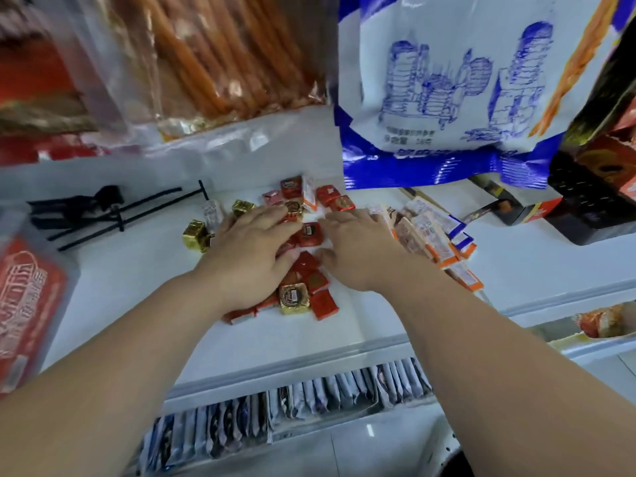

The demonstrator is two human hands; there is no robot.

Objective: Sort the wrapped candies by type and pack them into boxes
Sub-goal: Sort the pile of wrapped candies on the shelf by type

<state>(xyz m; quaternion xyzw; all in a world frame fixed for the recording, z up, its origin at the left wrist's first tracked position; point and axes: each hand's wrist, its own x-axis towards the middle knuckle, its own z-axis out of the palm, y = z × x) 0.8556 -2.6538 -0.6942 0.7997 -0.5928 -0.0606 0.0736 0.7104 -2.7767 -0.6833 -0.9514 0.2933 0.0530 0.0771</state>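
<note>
A heap of wrapped candies lies on a white shelf (144,277). Red square candies (323,304) make up most of it, and gold-wrapped cubes (194,234) sit at its left. A gold candy with a round label (293,297) lies near the front. Flat white and orange packets (430,235) are fanned out on the right. My left hand (251,256) rests flat on the red candies with straight fingers. My right hand (358,249) lies palm down beside it, fingers spread, touching the pile and the edge of the packets. No box for packing is plainly visible.
Black plastic hooks (103,211) lie at the back left. A blue and white snack bag (454,98) and clear bags of orange sticks (213,56) hang above. A red packet (24,304) sits at left, dark boxes (585,208) at right, and sachets (292,401) line the lower shelf.
</note>
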